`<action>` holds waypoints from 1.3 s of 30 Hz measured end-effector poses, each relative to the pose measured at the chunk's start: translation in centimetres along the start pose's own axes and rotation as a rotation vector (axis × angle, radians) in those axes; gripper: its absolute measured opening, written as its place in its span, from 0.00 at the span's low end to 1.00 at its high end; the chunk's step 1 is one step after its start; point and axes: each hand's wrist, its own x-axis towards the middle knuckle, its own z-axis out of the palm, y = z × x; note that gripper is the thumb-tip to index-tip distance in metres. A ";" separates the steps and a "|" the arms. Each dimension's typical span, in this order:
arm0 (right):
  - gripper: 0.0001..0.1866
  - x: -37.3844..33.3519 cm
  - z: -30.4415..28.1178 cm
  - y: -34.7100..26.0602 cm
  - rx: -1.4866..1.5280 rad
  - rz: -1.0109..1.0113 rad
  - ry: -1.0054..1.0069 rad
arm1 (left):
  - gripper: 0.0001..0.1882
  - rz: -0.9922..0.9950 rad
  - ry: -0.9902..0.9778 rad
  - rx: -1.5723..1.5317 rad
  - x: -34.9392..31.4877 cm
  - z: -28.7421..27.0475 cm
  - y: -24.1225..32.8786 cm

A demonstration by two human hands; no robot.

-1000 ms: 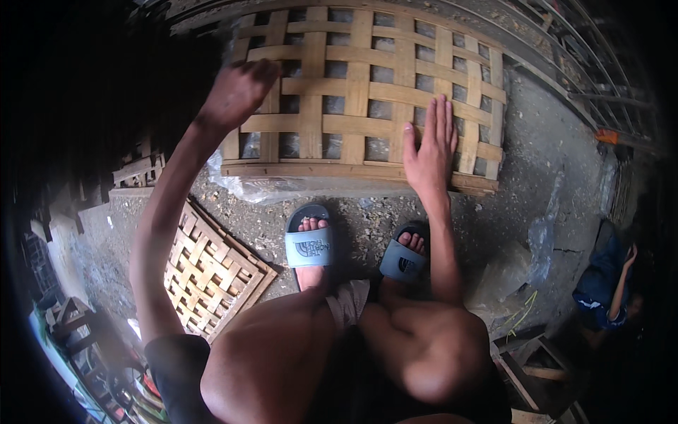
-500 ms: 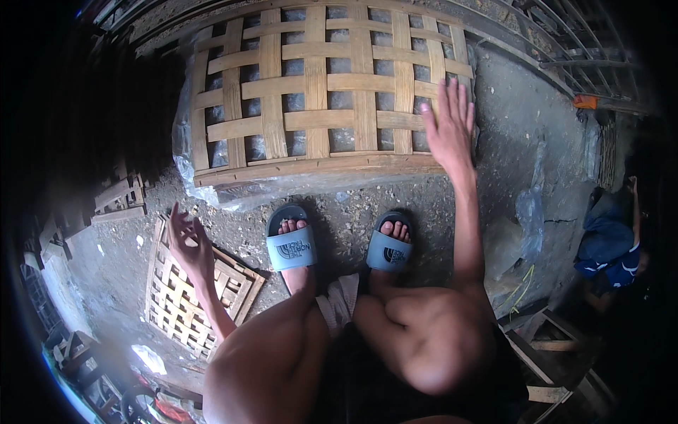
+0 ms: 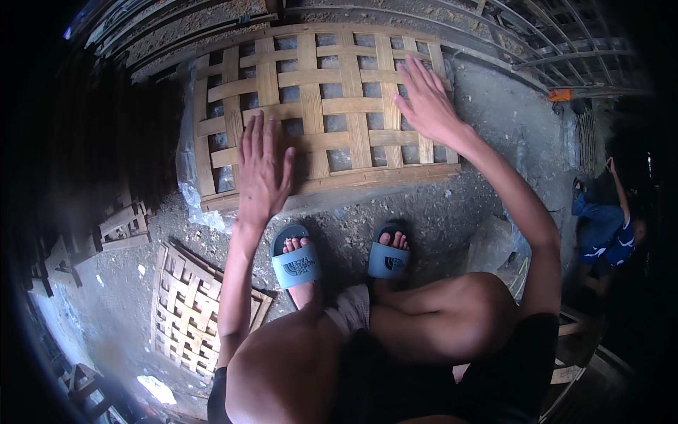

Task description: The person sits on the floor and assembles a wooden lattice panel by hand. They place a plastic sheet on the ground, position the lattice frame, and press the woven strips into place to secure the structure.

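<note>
A large woven panel of flat wooden strips (image 3: pixel 349 106) lies in front of my feet, with a wooden bar along its near edge. Clear plastic (image 3: pixel 189 177) shows beneath it at the left side. My left hand (image 3: pixel 263 169) is open, fingers stretched forward over the panel's left part, the wrist short of the near bar. Over the right part, my right hand (image 3: pixel 427 102) is spread open with nothing in it. Whether either palm presses on the strips I cannot tell.
A smaller woven panel (image 3: pixel 187 311) lies at the left by my forearm. Metal bars (image 3: pixel 572 56) run along the far right. Crumpled plastic (image 3: pixel 494 244) lies on the floor to the right. A person in blue (image 3: pixel 607 240) is at the far right. More wooden frames (image 3: pixel 123 222) stand left.
My left hand has moved forward and right, from above the smaller panel to over the large one. My right hand has shifted leftward from the large panel's right edge.
</note>
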 end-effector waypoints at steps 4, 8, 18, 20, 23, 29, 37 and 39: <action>0.41 6.4 2.5 -1.0 0.145 -0.159 0.151 | 0.35 -0.028 -0.055 0.002 -0.6 1.7 1.3; 0.42 7.2 5.6 1.1 0.259 0.170 0.107 | 0.36 -0.056 -0.098 0.007 -0.4 1.4 1.5; 0.42 6.5 3.8 8.8 0.195 0.638 0.033 | 0.38 -0.077 -0.129 0.037 -0.5 1.2 1.0; 0.41 8.3 3.9 4.0 0.230 0.338 0.135 | 0.38 -0.091 -0.131 0.044 -0.8 1.0 0.6; 0.41 10.1 5.1 0.6 0.177 0.125 0.184 | 0.37 -0.077 -0.118 0.013 -0.6 1.3 1.1; 0.36 12.1 4.1 -0.7 0.305 0.610 0.242 | 0.38 -0.097 -0.141 0.039 -0.6 0.9 1.1; 0.27 14.0 6.7 -3.1 0.213 0.609 0.405 | 0.38 -0.098 -0.165 0.042 -0.7 1.0 0.9; 0.24 14.2 7.0 -2.8 0.232 0.604 0.448 | 0.39 -0.093 -0.172 0.038 -0.5 0.9 1.0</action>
